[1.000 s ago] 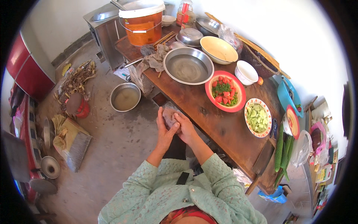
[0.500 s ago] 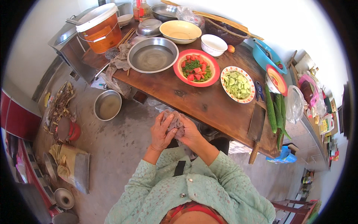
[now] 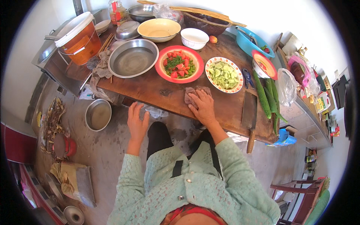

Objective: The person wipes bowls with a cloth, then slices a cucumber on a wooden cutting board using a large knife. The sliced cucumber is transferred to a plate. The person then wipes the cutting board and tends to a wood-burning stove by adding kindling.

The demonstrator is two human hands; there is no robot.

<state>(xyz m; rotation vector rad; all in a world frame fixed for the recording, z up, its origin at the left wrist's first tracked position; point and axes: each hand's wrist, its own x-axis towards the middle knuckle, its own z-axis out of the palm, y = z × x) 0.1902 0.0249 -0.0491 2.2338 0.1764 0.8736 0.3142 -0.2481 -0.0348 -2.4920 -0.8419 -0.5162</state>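
My right hand (image 3: 204,108) presses a crumpled brownish-grey cloth (image 3: 191,96) onto the wooden table (image 3: 150,89), near its front edge. The fingers lie over the cloth and hide part of it. Off the table's edge, my left hand (image 3: 137,122) hangs in the air with fingers apart and nothing in it. Just beyond the cloth stand a red-rimmed plate (image 3: 161,71) of chopped tomato and greens and a patterned plate (image 3: 240,85) of sliced cucumber. To the left of these is a steel basin (image 3: 112,67) of water.
A cleaver (image 3: 248,112) lies at the right, its wooden handle jutting past the table edge. Beside it are several whole cucumbers (image 3: 262,93) and blue-handled scissors (image 3: 247,78). An orange bucket (image 3: 80,45) stands at the left. Another water basin (image 3: 98,114) sits on the floor.
Both hands held the bunched cloth together before the table. Now they are apart: the right has carried the cloth onto the tabletop, while the left has let go and moved left.
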